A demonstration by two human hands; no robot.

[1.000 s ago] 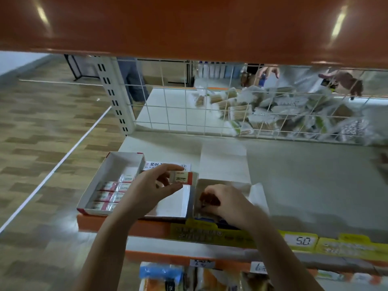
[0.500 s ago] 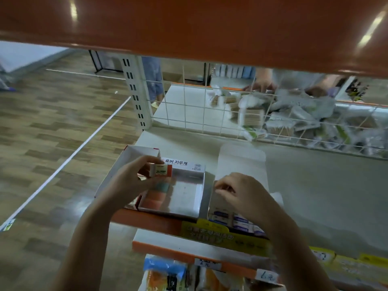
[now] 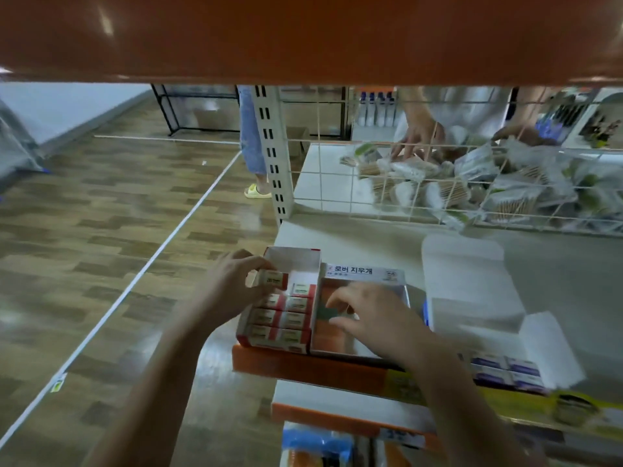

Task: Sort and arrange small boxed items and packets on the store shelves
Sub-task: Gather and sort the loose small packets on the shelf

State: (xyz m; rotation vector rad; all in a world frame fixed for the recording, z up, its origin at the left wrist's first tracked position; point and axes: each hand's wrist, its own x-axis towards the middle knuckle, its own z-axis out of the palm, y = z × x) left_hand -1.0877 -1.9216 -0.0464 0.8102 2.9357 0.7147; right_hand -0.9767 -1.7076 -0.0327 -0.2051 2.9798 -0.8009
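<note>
**Risk of a jammed or tipped box at the top of the left row**

Danger first: small box [image 3: 273, 278] could catch on the rim or wall of the red tray [image 3: 292, 257] instead of seating, being carried at a slant above the gap. Could also knock the neighbour box [image 3: 303, 290] askew, since that one sits just right of the fingertips and touches the rows below. Likely cause: pinch near one end only, leaving the far end free to swing. Further hazard from the right hand [image 3: 377, 318], reaching low into the middle tray [image 3: 362, 274]; a nudge against the shared wall might shift both trays on the shelf [image 3: 337, 367], close to its front edge.

Left hand [image 3: 232, 291] curled round the small box, thumb under and fingers [image 3: 251, 259] over, so gripping it. Box held right of the palm, beyond the fingertips, over the back-left slot of the red tray, not yet down. Packed rows lying just below and right of the thumb.

Right hand loosely spread, fingers bent downward over the orange floor of the middle tray; hard to tell whether anything is being pinched, nothing plainly seen between them. White open carton [image 3: 472, 291] lying just right of that hand, with blue boxes [image 3: 505, 369] near the wrist
</note>
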